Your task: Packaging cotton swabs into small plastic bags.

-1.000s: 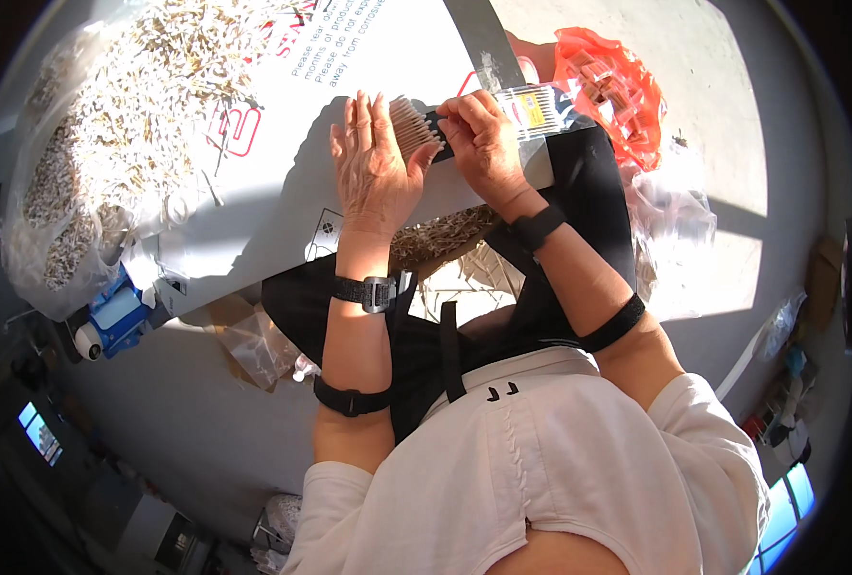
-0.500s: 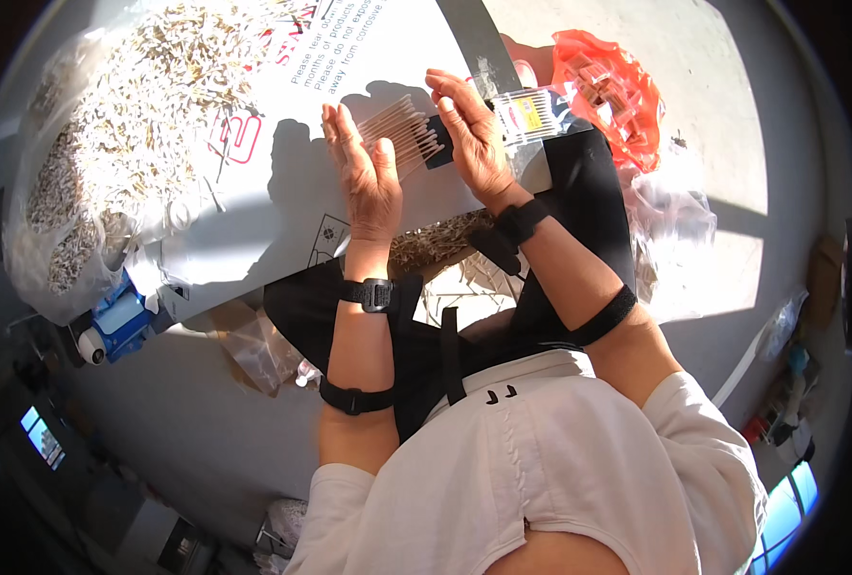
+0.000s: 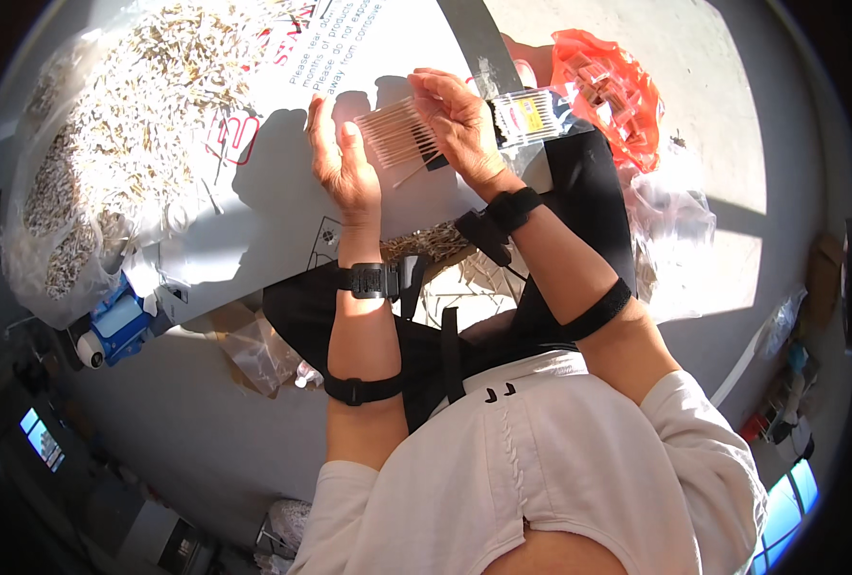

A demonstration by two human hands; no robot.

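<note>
A flat row of thin wooden-stick cotton swabs (image 3: pixel 392 136) lies on the light board between my hands. My left hand (image 3: pixel 345 172) stands open at the left ends of the sticks, fingers stretched upward and thumb apart. Over the right ends, my right hand (image 3: pixel 464 129) is cupped, with its fingers bent and its thumb apart from them. Whether its fingertips touch the swabs is hard to see. Just right of that hand sits a clear packet (image 3: pixel 527 117) of swabs with a yellow label. A dark flat piece (image 3: pixel 436 161) shows partly under the row, and one swab (image 3: pixel 409 175) lies askew below it.
A big heap of loose swabs (image 3: pixel 172 96) spills from a clear plastic bag (image 3: pixel 23 211) at the left. Beyond the packet, a red plastic bag (image 3: pixel 627 101) holds small packs. A crumpled clear bag (image 3: pixel 675 225) hangs below it. A blue-and-white object (image 3: pixel 119 326) is at the board's lower left.
My left hand has shifted a little left, away from the stick ends. My right hand has moved slightly left and its fingers have bent over the swabs.
</note>
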